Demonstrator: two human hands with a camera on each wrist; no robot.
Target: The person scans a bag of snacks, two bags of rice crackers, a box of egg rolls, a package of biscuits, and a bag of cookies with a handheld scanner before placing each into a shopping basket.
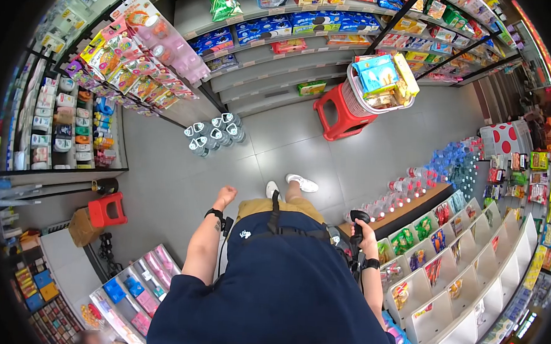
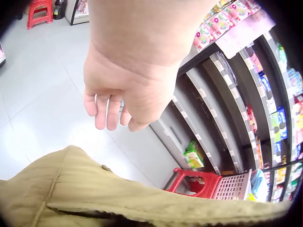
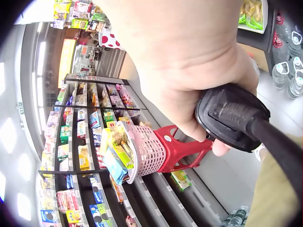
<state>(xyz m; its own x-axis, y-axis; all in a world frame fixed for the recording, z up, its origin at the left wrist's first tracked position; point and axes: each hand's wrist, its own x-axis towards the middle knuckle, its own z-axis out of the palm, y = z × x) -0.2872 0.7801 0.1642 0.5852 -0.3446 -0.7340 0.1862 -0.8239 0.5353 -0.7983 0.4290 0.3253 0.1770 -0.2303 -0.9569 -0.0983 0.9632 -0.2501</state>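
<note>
My left hand hangs beside the hip with nothing in it, its fingers loosely bent in the left wrist view. In my right hand I grip a black handheld device with a rounded end. A thick black cable runs out of its base in the right wrist view. Ahead, a pale pink basket sits on a red plastic stool. Blue and yellow snack packs fill it above the rim.
Tiered shelves with snack boxes curve across the front, several lower tiers bare. Large water bottles stand on the floor ahead left. Rows of bottles and a white compartment rack line the right. Another red stool is at left.
</note>
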